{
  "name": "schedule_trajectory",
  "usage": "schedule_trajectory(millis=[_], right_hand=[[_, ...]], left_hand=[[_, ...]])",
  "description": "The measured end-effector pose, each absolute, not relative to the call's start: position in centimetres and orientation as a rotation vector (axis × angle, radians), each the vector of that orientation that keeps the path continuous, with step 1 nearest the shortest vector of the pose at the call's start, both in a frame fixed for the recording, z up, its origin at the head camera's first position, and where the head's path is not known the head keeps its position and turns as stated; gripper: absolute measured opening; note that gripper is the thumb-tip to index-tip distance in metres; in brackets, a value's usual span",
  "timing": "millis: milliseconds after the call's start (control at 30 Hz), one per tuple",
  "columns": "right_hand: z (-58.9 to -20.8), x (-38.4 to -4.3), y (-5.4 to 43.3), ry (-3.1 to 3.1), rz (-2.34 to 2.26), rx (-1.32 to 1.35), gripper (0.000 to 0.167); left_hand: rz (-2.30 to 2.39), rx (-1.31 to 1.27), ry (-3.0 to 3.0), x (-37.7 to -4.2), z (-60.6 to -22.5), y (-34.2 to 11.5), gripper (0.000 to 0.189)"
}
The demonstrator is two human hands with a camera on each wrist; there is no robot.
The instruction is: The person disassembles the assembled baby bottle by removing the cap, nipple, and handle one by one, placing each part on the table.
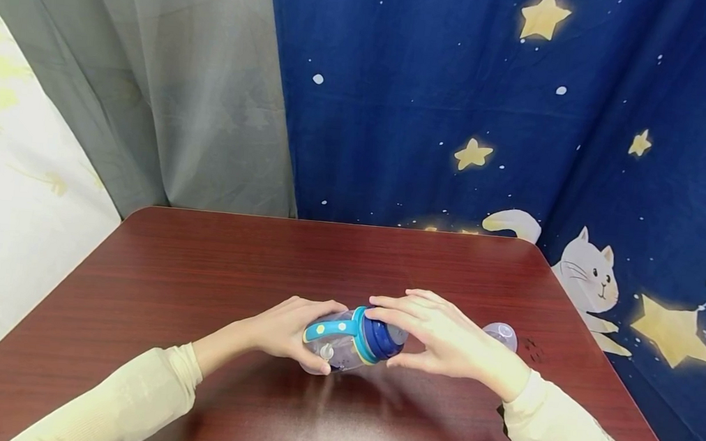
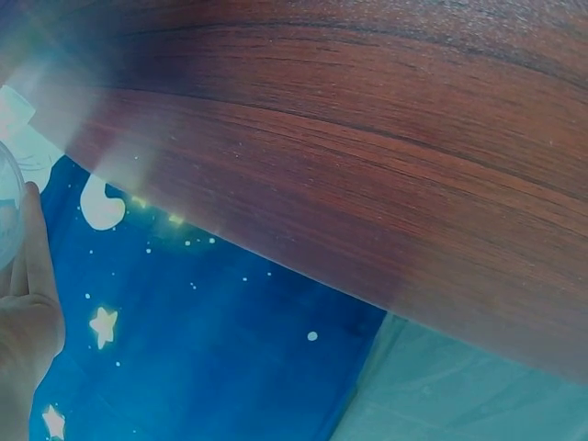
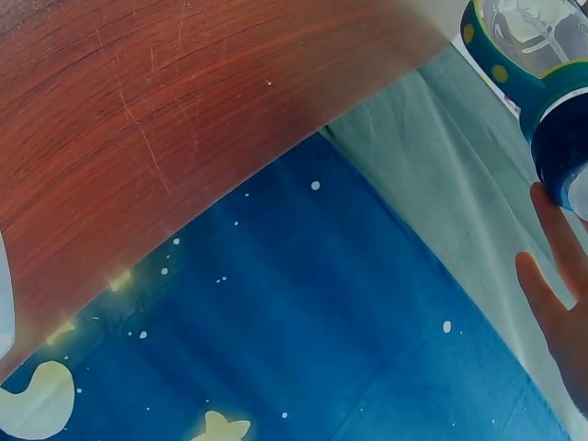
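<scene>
A clear drinking bottle (image 1: 341, 351) with a blue collar and dotted teal handles tilts over the table, its top toward the right. My left hand (image 1: 290, 327) grips its body, thumb along the near side and fingers behind. At the other end, my right hand (image 1: 428, 332) holds the blue collar (image 1: 380, 336) between thumb and fingers. One of its fingertips touches the collar in the right wrist view, while another finger stands apart. Only an edge of the bottle and part of the left hand (image 2: 28, 303) show in the left wrist view.
A translucent domed cover (image 1: 502, 334) lies on the brown table (image 1: 248, 260) just beyond the right wrist, near small dark marks (image 1: 531, 348). Part of a dark item (image 1: 502, 417) shows under the right sleeve. Grey and star-printed blue curtains (image 1: 400, 112) hang behind the table.
</scene>
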State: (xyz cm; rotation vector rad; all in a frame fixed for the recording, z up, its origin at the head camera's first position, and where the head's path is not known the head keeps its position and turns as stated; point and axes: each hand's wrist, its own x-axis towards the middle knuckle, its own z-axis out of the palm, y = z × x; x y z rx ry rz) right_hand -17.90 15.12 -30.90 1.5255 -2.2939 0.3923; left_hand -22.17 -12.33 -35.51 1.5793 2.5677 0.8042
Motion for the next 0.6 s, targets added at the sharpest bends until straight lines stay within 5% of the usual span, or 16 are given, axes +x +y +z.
schedule_trajectory(millis=[600], right_hand=[[-31.05,-17.88,15.42,-2.263,0.37,1.558,0.064]], left_hand=[[0.785,1.547,2.561,-22.11,-35.73,-12.3,0.072]])
